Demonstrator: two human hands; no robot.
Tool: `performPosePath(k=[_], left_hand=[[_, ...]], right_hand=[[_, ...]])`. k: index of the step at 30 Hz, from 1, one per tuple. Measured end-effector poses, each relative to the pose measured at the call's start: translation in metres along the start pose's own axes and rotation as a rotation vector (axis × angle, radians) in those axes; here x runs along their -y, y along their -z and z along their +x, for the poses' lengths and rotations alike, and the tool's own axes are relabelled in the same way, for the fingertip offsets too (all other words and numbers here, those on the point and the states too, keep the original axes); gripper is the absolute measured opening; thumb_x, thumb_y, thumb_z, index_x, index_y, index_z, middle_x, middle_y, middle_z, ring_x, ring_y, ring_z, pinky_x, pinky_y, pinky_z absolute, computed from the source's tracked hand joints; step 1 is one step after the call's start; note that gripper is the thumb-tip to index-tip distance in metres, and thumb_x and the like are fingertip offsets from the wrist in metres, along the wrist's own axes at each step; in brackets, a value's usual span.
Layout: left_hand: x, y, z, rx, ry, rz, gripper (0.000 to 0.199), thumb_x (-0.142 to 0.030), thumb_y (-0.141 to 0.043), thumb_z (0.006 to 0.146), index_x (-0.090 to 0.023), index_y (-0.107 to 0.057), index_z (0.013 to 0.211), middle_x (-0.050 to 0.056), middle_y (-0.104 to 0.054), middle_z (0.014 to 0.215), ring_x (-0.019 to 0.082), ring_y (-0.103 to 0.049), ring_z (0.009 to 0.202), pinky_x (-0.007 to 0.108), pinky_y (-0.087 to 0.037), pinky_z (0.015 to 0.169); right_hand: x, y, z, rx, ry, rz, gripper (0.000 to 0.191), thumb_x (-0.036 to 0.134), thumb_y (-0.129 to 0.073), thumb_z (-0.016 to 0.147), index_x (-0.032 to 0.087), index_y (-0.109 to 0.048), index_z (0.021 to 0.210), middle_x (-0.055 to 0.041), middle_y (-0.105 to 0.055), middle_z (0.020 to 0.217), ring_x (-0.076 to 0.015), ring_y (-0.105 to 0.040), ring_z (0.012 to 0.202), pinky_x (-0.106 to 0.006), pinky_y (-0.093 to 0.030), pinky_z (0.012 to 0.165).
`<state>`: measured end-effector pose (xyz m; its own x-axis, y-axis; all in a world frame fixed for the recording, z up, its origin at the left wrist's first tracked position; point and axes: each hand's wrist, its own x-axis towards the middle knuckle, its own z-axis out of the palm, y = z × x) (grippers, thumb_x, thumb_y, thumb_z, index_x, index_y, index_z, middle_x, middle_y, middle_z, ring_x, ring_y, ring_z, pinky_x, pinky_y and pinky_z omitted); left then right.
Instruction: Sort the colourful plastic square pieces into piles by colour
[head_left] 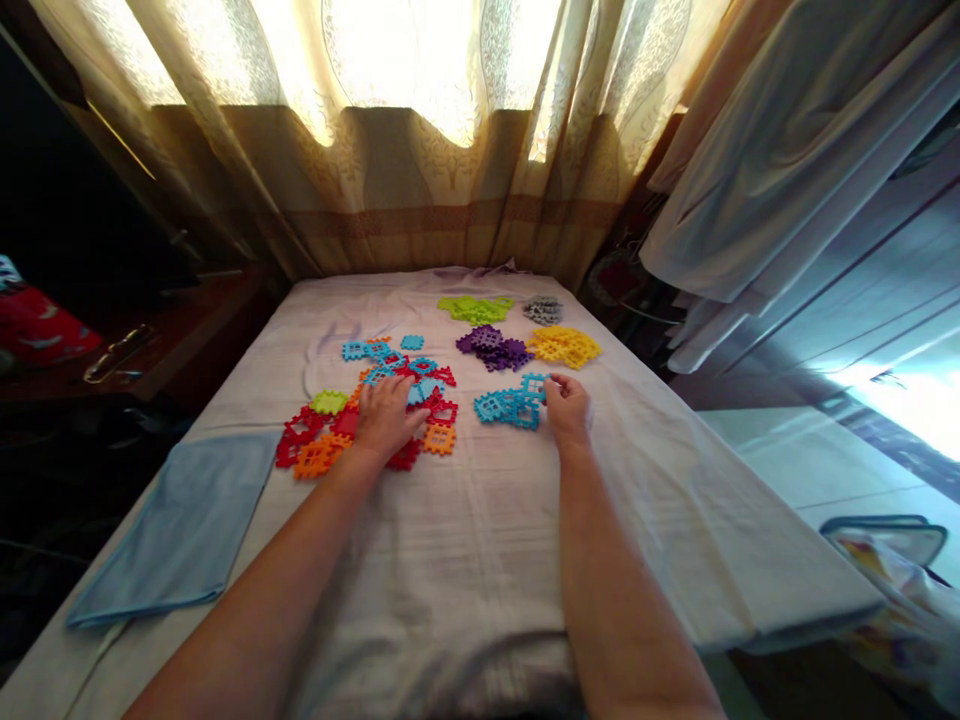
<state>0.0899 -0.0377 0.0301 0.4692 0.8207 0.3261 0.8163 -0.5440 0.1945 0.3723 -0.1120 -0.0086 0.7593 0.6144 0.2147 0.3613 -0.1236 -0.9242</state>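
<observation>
My left hand (388, 415) rests with its fingers apart over a mixed heap of flat, notched plastic building tiles. In that heap lie red tiles (300, 428), orange tiles (315, 458), blue tiles (375, 350) and a lime green tile (330, 402). Across from it, my right hand (568, 408) pinches a blue tile (533, 386) by its edge, at the right end of a small blue pile (504, 408). Some tiles under my left palm are hidden.
Behind the blue pile sit single-colour piles: purple (493, 348), yellow (564, 346), lime green (475, 308) and grey (543, 310). A folded light blue cloth (180, 525) lies at the left edge of the sheet-covered table (465, 570). Curtains (420, 190) hang behind.
</observation>
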Motion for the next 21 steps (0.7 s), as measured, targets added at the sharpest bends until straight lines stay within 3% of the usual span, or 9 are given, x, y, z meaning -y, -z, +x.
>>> performPosePath(k=[3, 7, 16, 21], left_hand=[[0.013, 0.002, 0.004, 0.099, 0.060, 0.059, 0.051, -0.042, -0.064, 0.084, -0.023, -0.056, 0.131, 0.015, -0.061, 0.136, 0.033, -0.051, 0.130, 0.054, -0.032, 0.110], [0.020, 0.001, 0.006, 0.165, 0.082, 0.092, 0.049, -0.041, -0.060, 0.086, -0.022, -0.056, 0.131, 0.015, -0.065, 0.129, 0.033, -0.057, 0.122, 0.053, -0.035, 0.106], [0.025, -0.002, 0.013, 0.154, 0.082, 0.136, 0.048, -0.044, -0.061, 0.083, -0.026, -0.059, 0.127, 0.010, -0.070, 0.121, 0.031, -0.060, 0.116, 0.046, -0.041, 0.100], [0.028, 0.000, 0.015, 0.060, 0.124, 0.024, 0.053, -0.045, -0.066, 0.080, -0.024, -0.059, 0.128, 0.010, -0.070, 0.120, 0.030, -0.063, 0.111, 0.043, -0.045, 0.097]], right_hand=[[-0.001, 0.002, 0.000, -0.011, -0.097, -0.109, 0.040, 0.039, -0.054, 0.080, 0.013, -0.070, 0.106, -0.0065, -0.073, 0.076, -0.0193, -0.066, 0.068, -0.028, -0.049, 0.064], [0.005, 0.001, -0.006, -0.028, -0.050, -0.299, 0.034, 0.036, -0.055, 0.080, 0.017, -0.074, 0.101, -0.0073, -0.075, 0.080, -0.0203, -0.065, 0.072, -0.028, -0.046, 0.064], [0.006, 0.002, -0.010, -0.061, 0.007, -0.456, 0.034, 0.035, -0.050, 0.084, 0.019, -0.077, 0.095, -0.0102, -0.074, 0.089, -0.0211, -0.063, 0.077, -0.030, -0.046, 0.069], [0.019, 0.005, -0.011, -0.076, 0.027, -0.417, 0.034, 0.030, -0.048, 0.084, 0.016, -0.076, 0.097, -0.0126, -0.072, 0.097, -0.0223, -0.063, 0.085, -0.031, -0.047, 0.076]])
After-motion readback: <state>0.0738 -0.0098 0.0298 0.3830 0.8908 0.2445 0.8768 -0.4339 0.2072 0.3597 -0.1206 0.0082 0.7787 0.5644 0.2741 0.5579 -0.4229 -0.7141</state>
